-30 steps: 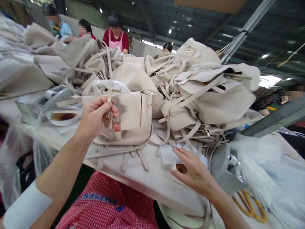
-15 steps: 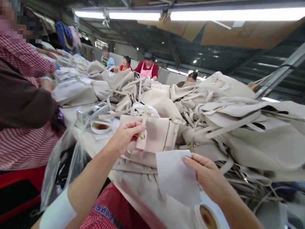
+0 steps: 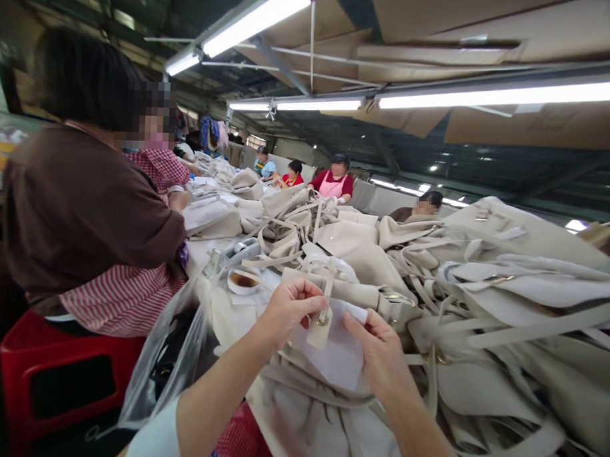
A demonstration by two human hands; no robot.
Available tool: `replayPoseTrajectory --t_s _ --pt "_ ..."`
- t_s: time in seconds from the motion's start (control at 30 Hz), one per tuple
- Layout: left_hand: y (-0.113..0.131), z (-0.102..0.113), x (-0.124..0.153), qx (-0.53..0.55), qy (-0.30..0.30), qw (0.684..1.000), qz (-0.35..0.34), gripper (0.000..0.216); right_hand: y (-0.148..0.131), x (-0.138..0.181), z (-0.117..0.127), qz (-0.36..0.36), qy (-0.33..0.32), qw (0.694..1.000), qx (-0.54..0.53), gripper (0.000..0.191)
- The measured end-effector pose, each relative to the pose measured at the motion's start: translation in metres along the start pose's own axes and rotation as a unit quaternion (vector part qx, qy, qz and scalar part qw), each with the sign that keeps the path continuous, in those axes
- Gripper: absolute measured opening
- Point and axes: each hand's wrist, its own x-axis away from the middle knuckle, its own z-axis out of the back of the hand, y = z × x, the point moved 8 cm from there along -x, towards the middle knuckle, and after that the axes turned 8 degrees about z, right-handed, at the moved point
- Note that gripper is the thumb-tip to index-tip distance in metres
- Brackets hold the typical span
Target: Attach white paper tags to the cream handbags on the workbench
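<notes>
My left hand [image 3: 288, 309] pinches the short beige buckle strap [image 3: 323, 321] of a cream leather bag [image 3: 367, 299] that lies on the table in front of me. A metal ring shows on the strap just below my fingers. My right hand [image 3: 380, 356] holds a white sheet of paper [image 3: 336, 353] up behind the strap, its fingers at the sheet's top right corner. Both hands are close together, almost touching.
A big heap of cream bags and loose straps [image 3: 493, 295] covers the table to the right and far end. A small white dish [image 3: 244, 280] with brown liquid stands left of my hands. A person in brown [image 3: 86, 201] sits close at my left; several workers sit farther back.
My view has lifted and turned left. My right hand picked a white sheet off the table and brought it up behind the strap that my left hand keeps holding.
</notes>
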Motion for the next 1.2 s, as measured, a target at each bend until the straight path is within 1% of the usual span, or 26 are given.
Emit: replayPoseTrajectory --t_s 0.17,0.3,0.4,0.53,0.6,0.63,0.67,0.7,0.73,0.77,0.83,0.9,0.93,0.97,1.03,1.1,1.2 --pt "-0.014 -0.003 0.001 0.014 -0.002 1.0 0.019 0.032 -0.003 -0.002 -0.013 0.02 0.0 0.998 -0.067 0.031" --pt "-0.018 0.002 0.001 0.032 0.015 0.999 -0.006 0.032 0.001 -0.006 -0.024 -0.021 0.001 0.995 -0.1 0.04" --pt "-0.019 0.007 -0.001 0.024 0.034 0.999 -0.031 0.032 0.002 -0.007 -0.029 -0.041 0.009 0.993 -0.108 0.045" --pt "-0.02 0.007 0.0 -0.034 0.043 0.996 -0.069 0.026 -0.005 -0.008 -0.04 -0.037 -0.027 0.995 -0.09 0.049" --pt "-0.014 0.012 0.007 -0.079 0.085 0.986 -0.115 0.024 -0.009 -0.01 -0.042 -0.035 -0.025 0.996 -0.079 0.053" --pt "-0.01 0.017 0.012 -0.094 0.115 0.979 -0.142 0.026 -0.01 -0.011 -0.042 -0.037 -0.018 0.996 -0.077 0.055" --pt "-0.006 0.022 0.017 -0.095 0.141 0.972 -0.161 0.033 -0.011 -0.012 -0.042 -0.04 -0.01 0.996 -0.078 0.056" --pt "-0.006 0.027 0.02 -0.078 0.152 0.971 -0.167 0.042 -0.012 -0.013 -0.041 -0.044 -0.004 0.996 -0.081 0.056" --pt "-0.008 0.031 0.021 -0.044 0.145 0.976 -0.156 0.049 -0.012 -0.015 -0.042 -0.05 0.0 0.995 -0.087 0.056" --pt "-0.014 0.032 0.02 0.0 0.119 0.985 -0.128 0.052 -0.012 -0.016 -0.042 -0.057 0.0 0.994 -0.093 0.055" --pt "-0.033 0.027 0.017 0.091 0.033 0.995 -0.033 0.053 -0.011 -0.017 -0.044 -0.071 -0.004 0.993 -0.099 0.055" --pt "-0.051 0.019 0.018 0.154 -0.04 0.986 0.047 0.057 -0.01 -0.017 -0.044 -0.069 -0.004 0.993 -0.094 0.055" --pt "-0.058 0.015 0.02 0.17 -0.061 0.981 0.07 0.057 -0.011 -0.018 -0.043 -0.059 0.0 0.994 -0.088 0.055" --pt "-0.062 0.013 0.022 0.179 -0.075 0.978 0.079 0.055 -0.012 -0.018 -0.042 -0.046 0.005 0.996 -0.081 0.055" --pt "-0.064 0.01 0.026 0.188 -0.084 0.976 0.067 0.046 -0.013 -0.018 -0.039 -0.024 0.012 0.997 -0.069 0.056" --pt "-0.062 0.008 0.028 0.215 -0.08 0.972 0.047 0.04 -0.012 -0.018 -0.037 -0.017 0.015 0.998 -0.062 0.055" --pt "-0.061 0.008 0.027 0.266 -0.057 0.962 0.035 0.042 -0.01 -0.017 -0.036 -0.019 0.008 0.998 -0.055 0.053"
